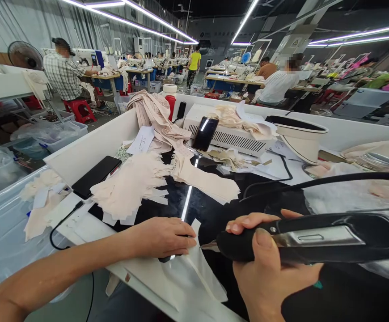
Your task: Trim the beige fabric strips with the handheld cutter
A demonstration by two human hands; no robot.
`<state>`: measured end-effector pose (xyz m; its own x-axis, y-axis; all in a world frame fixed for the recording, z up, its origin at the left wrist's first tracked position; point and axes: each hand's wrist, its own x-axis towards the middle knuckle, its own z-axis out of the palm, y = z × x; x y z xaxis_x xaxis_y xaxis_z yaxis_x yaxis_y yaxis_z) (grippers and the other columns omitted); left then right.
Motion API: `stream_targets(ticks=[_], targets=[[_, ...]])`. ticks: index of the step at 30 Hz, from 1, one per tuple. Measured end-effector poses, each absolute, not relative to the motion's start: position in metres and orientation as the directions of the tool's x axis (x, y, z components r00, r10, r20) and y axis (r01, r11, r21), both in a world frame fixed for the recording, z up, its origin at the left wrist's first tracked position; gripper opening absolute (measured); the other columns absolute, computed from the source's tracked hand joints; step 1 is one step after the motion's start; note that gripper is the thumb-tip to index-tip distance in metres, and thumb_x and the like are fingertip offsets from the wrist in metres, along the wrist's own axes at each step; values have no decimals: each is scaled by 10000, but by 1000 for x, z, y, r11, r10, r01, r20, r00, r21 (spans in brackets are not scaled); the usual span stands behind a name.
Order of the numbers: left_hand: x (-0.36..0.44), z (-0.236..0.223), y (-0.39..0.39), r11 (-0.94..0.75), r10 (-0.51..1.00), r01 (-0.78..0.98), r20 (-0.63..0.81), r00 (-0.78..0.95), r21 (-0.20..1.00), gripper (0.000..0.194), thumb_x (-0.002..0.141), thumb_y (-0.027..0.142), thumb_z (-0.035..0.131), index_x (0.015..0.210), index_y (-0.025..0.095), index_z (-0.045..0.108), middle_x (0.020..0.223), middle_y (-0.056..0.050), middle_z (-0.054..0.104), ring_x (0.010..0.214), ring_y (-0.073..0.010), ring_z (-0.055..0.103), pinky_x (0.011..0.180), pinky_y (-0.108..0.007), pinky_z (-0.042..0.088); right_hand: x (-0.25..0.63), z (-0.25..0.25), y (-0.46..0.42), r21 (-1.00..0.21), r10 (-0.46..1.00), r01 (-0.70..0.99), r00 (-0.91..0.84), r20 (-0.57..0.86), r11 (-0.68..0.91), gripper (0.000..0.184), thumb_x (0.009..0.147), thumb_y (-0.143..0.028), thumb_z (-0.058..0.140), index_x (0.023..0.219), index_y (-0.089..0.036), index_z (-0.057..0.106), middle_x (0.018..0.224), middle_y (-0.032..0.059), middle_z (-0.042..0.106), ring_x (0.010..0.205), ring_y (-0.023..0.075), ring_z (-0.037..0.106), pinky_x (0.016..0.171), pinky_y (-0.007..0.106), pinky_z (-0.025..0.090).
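Observation:
My right hand [268,268] is wrapped around a black hand tool with a metal plate on its body [318,237]; its small metal tip points left at a white fabric piece [194,268] lying on the glossy black tabletop [214,210]. My left hand [164,237] lies flat on that white piece, fingers together and pointing right, almost meeting the tool's tip. A black cable [315,183] runs from the tool across the table.
A pile of cream cut fabric pieces [137,183] and a black phone [95,175] lie at left. A second phone [205,133] leans on a white box [228,134]. A clear bin [3,223] stands left. Other people sit at sewing tables behind.

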<state>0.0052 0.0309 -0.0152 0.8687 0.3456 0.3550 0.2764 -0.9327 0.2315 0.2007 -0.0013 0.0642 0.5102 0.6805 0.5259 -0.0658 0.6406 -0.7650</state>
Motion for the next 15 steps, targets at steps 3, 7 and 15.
stream_targets(ticks=[3, 7, 15], targets=[[6, -17, 31, -926, 358, 279, 350, 866, 256, 233, 1147, 292, 574, 1308, 176, 696, 1351, -115, 747, 1281, -228, 707, 1171, -329, 516, 201, 61, -1, -783, 691, -53, 510, 512, 620, 378, 812, -219, 839, 1112, -251, 612, 723, -67, 701, 531, 164, 624, 545, 328, 579], [6, -19, 30, -929, 350, 262, 388, 853, 263, 221, 1140, 273, 582, 1278, 150, 702, 1337, -133, 747, 1277, -239, 706, 1159, -335, 534, 201, 65, 2, -778, 677, -30, 515, 526, 627, 360, 812, -226, 832, 1098, -261, 617, 711, -74, 700, 513, 165, 622, 528, 324, 565], [7, -17, 30, -923, 357, 260, 383, 852, 282, 227, 1134, 276, 594, 1285, 146, 705, 1329, -138, 745, 1274, -238, 704, 1163, -333, 537, 194, 63, 14, -769, 664, -40, 533, 524, 638, 395, 792, -251, 853, 1097, -260, 600, 711, -83, 705, 501, 154, 627, 533, 318, 576]])
